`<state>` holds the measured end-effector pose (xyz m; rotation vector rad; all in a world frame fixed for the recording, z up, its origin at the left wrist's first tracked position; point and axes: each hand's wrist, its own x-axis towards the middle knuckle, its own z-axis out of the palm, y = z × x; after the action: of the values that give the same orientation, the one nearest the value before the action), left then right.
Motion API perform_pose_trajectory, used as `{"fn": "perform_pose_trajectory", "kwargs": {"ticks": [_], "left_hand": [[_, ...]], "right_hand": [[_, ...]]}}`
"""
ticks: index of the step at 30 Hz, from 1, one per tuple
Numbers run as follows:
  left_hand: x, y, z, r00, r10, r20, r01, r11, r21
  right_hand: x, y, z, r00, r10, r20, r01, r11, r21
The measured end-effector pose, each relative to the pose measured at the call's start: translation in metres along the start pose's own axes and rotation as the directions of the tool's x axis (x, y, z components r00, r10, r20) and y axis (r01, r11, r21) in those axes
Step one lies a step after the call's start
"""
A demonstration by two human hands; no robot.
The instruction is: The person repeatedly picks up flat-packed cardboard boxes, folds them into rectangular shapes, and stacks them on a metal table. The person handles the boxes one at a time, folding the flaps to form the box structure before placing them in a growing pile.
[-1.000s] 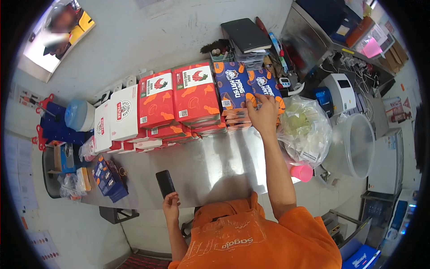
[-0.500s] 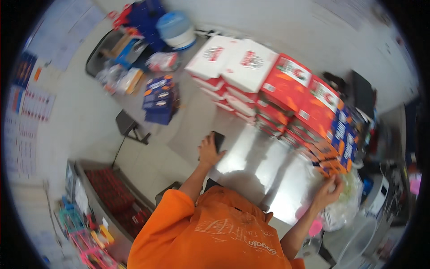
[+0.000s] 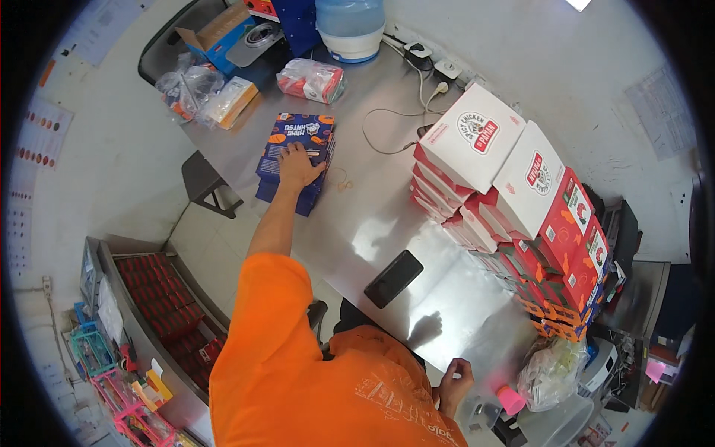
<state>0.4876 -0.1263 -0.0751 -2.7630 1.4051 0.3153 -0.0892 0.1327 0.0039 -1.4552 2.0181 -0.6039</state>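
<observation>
My left hand (image 3: 298, 165) lies flat on top of a stack of dark blue printed boxes (image 3: 292, 132) at the far left of the steel table (image 3: 372, 216), fingers spread, not clearly gripping. My right hand (image 3: 454, 375) hovers at the table's near edge with its fingers curled and nothing visible in it. A black phone (image 3: 393, 278) lies flat on the table between the two hands, touched by neither.
Tall stacks of white and red boxes (image 3: 514, 194) line the table's right side, orange and blue ones below them. A water jug (image 3: 350, 26), cables, bagged goods (image 3: 311, 80), a clear plastic bag (image 3: 551, 369) and a pink cup (image 3: 510, 400) stand around. A rack of red items (image 3: 160, 305) sits lower left.
My left hand left the phone's side and reached to the blue box stack. My right hand came off the boxes at the right and drew back to the table edge. The view turned.
</observation>
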Motion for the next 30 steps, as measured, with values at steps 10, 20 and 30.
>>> {"fn": "perform_pose_trajectory", "kwargs": {"ticks": [10, 20, 30], "left_hand": [[-0.032, -0.062, -0.102, 0.793, 0.159, -0.588, -0.302, 0.941, -0.153], [-0.303, 0.097, -0.103, 0.788, 0.596, -0.156, -0.523, 0.512, -0.681], [-0.395, 0.273, -0.008, 0.326, 0.738, 0.591, 0.349, 0.487, -0.801]], "right_hand": [[0.009, -0.072, 0.045, 0.968, -0.251, 0.008, 0.249, 0.963, 0.100], [0.029, -0.208, -0.008, 0.676, -0.731, 0.094, 0.714, 0.617, -0.331], [0.013, -0.020, -0.077, 0.929, -0.223, 0.296, 0.079, 0.899, 0.430]]}}
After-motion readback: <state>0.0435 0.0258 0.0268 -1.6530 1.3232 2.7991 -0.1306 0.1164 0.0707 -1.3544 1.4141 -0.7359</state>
